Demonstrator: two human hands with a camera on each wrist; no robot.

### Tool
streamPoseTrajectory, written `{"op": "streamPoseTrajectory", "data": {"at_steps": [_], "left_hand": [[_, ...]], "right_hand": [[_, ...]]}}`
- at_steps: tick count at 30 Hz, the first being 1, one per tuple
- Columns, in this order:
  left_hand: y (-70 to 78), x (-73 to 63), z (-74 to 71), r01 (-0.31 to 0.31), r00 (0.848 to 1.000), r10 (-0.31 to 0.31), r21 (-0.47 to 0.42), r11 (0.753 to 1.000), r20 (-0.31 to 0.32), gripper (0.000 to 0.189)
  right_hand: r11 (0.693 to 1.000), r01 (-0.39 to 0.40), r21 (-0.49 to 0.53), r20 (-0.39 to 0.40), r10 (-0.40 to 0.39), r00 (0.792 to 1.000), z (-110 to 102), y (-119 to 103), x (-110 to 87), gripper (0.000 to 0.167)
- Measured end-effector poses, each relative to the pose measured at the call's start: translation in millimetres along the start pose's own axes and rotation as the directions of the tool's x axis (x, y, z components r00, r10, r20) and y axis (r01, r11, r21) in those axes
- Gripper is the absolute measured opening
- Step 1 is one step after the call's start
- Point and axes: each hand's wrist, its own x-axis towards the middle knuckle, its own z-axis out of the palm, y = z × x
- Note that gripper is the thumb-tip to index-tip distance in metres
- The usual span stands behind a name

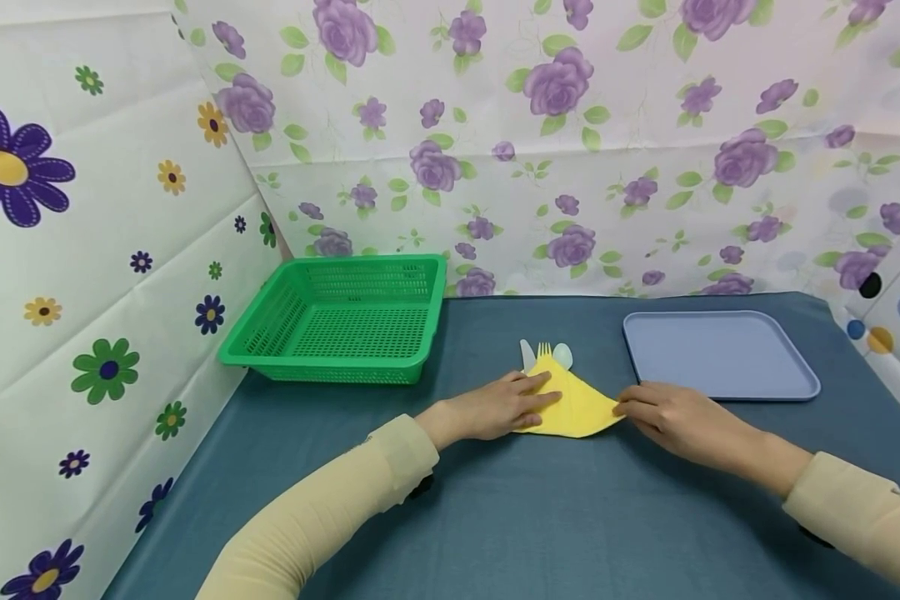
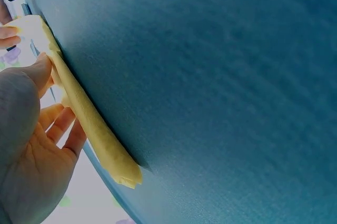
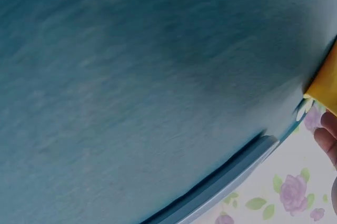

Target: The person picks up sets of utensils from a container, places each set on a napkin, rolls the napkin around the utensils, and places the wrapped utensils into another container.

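Observation:
A yellow napkin [image 1: 581,404] lies folded on the table over a white knife [image 1: 527,355], a yellow fork [image 1: 544,350] and a pale spoon [image 1: 562,357], whose upper ends stick out past its far edge. My left hand [image 1: 495,407] rests on the napkin's left part, fingers spread across it. In the left wrist view, the napkin's near edge [image 2: 100,129] looks rounded, with the left thumb beside it. With thumb and fingers, my right hand [image 1: 686,425] pinches the napkin's right corner. Only some right fingertips [image 3: 329,134] show in the right wrist view.
A green plastic basket [image 1: 360,364] stands at the back left. At the back right lies a light blue tray [image 1: 723,354], just beyond the right hand. Blue cloth [image 1: 525,525] covers the table, and flowered sheets [image 1: 435,217] hang behind and to the left.

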Motion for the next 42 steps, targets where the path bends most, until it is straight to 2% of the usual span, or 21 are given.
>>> {"op": "streamPoseTrajectory", "data": {"at_steps": [3,7,12,17,25,31,42], "left_hand": [[0.1,-0.2,0.1,0.005,1.000,-0.005,-0.002,1.000,0.003,0.057],[0.3,-0.2,0.1,0.015,1.000,-0.015,-0.005,1.000,0.006,0.057],[0.3,0.3,0.2,0.022,1.000,-0.021,-0.008,1.000,0.011,0.057],[0.3,1.3,-0.8,0.023,1.000,-0.023,-0.007,1.000,0.018,0.057],[-0.2,1.3,-0.7,0.025,1.000,-0.025,-0.006,1.000,0.019,0.056],[-0.8,2.0,0.4,0.023,0.999,-0.023,-0.009,1.000,0.023,0.056],[-2.2,2.5,2.4,0.025,0.999,-0.025,-0.015,1.000,0.022,0.056]], "right_hand": [[0.993,-0.072,0.096,-0.013,0.073,0.997,-0.4,-1.8,3.6,0.034],[0.948,-0.181,0.260,-0.006,0.189,0.982,1.9,-3.3,8.6,0.038],[0.899,-0.223,0.377,0.006,0.238,0.971,4.7,-3.1,15.0,0.034],[0.881,-0.237,0.409,0.032,0.246,0.969,3.3,-2.8,17.6,0.033],[0.901,-0.176,0.397,-0.007,0.195,0.981,-0.1,-4.4,16.2,0.037],[0.871,-0.197,0.449,-0.015,0.228,0.974,-0.9,-4.6,15.3,0.040],[0.834,-0.247,0.493,-0.017,0.293,0.956,-1.6,-9.7,17.7,0.026]]}}
